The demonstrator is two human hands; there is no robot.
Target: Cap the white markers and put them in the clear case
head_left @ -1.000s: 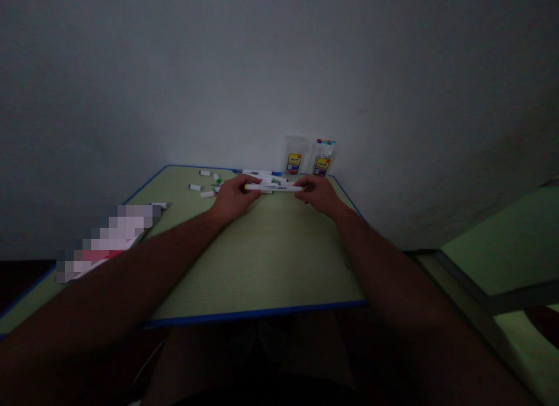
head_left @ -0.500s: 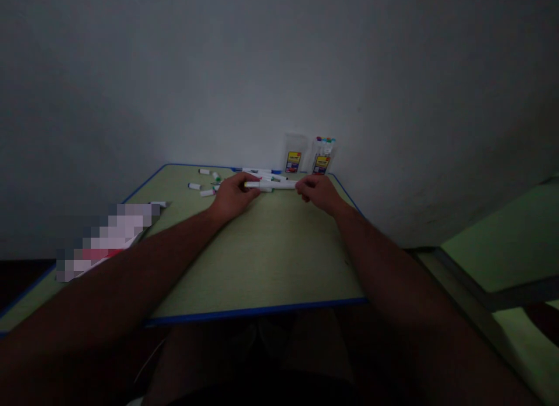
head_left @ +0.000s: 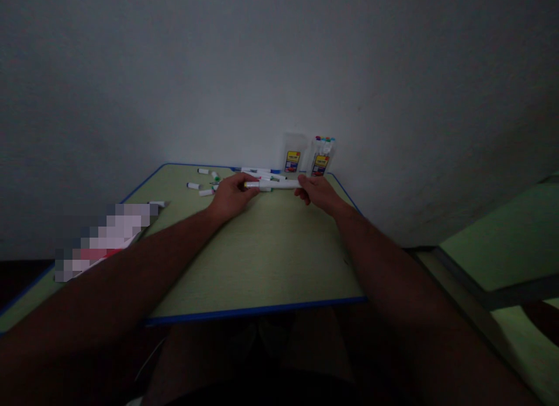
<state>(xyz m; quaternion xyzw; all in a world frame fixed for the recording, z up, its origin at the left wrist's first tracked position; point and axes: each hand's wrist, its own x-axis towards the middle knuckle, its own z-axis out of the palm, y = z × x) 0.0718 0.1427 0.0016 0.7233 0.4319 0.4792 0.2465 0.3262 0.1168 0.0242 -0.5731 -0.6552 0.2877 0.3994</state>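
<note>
A white marker (head_left: 279, 184) lies level between my two hands, just above the back part of the table. My left hand (head_left: 233, 196) pinches its left end, where a yellow-tipped cap shows. On its right end, my right hand (head_left: 318, 191) has thumb and fingers closed. Behind the marker several other white markers (head_left: 259, 171) lie on the table, partly hidden by it and by my left fingers. Several loose caps (head_left: 203, 171) with dark, green and pink ends are scattered left of my left hand.
A clear plastic case (head_left: 293, 152) stands against the wall, and beside it a second case (head_left: 322, 155) holds several markers with coloured ends. The light green table (head_left: 262, 260) has a blue edge. At its left lies a blurred-out flat item (head_left: 109, 237) with a white marker-like end.
My right hand has changed its hold a little, the thumb now lying over the marker's right end. My left hand keeps its place.
</note>
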